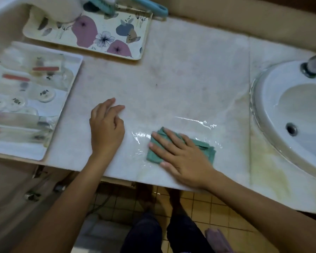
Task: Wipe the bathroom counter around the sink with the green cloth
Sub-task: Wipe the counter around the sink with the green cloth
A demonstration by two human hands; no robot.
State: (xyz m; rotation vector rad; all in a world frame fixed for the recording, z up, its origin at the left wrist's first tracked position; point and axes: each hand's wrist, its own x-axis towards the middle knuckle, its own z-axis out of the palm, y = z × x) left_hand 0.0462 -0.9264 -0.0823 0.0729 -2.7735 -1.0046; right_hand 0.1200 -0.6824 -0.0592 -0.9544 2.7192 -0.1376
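Observation:
A folded green cloth point(205, 148) lies flat on the pale marble counter point(181, 79), near its front edge and left of the sink point(274, 106). My right hand point(182, 157) presses down on the cloth with straight, spread fingers and covers most of it. A wet, shiny streak runs on the counter around and behind the cloth. My left hand point(106, 128) rests on the dry counter to the left of the cloth, fingers loosely bent, holding nothing.
A floral tray point(133, 52) sits at the back left, with teal-handled brushes point(153, 6) behind it. A white tray point(69, 88) of small toiletry bottles stands at the far left. The faucet base point(312, 68) rises behind the sink. Yellow stains mark the counter beside the basin.

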